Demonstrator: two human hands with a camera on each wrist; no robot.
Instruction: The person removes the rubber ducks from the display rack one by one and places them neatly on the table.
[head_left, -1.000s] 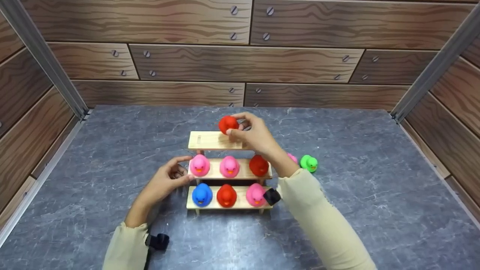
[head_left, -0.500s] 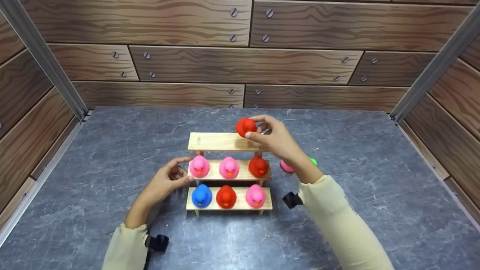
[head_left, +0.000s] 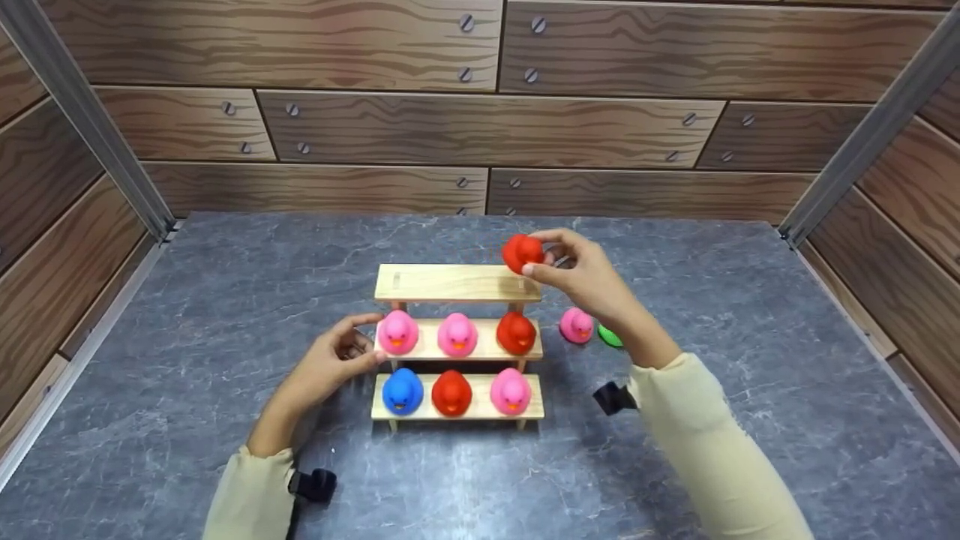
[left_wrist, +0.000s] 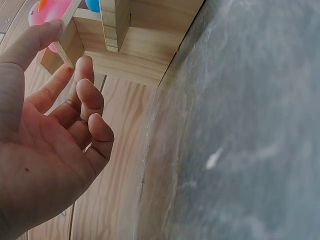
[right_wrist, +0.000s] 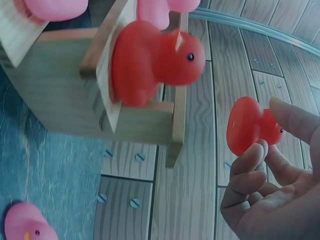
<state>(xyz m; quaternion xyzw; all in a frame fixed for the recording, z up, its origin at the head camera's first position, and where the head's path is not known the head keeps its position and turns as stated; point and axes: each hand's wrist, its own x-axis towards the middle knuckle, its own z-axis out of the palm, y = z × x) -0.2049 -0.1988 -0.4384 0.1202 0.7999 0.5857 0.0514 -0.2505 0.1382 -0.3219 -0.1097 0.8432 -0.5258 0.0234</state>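
My right hand (head_left: 596,283) pinches a red rubber duck (head_left: 520,253) between thumb and fingers, above the right end of the top shelf of a three-tier wooden stand (head_left: 450,283). In the right wrist view this held duck (right_wrist: 245,126) hangs apart from the stand. My left hand (head_left: 328,358) holds the left end of the middle shelf with thumb and index finger, the other fingers (left_wrist: 91,97) loosely curled. On that shelf stand two pink ducks and, at the right, a red duck (head_left: 516,334). A blue duck (head_left: 403,391), a red duck and a pink duck line the bottom shelf.
To the right of the stand a pink duck (head_left: 576,325) sits on the grey marbled table (head_left: 225,315). Beside it is a green duck (head_left: 609,336), partly hidden by my right forearm. Wood-patterned walls (head_left: 405,127) enclose the table at the back and sides.
My right hand has moved to the right with the red duck, from over the top shelf's middle to its right end. The left hand has stayed on the shelf end.
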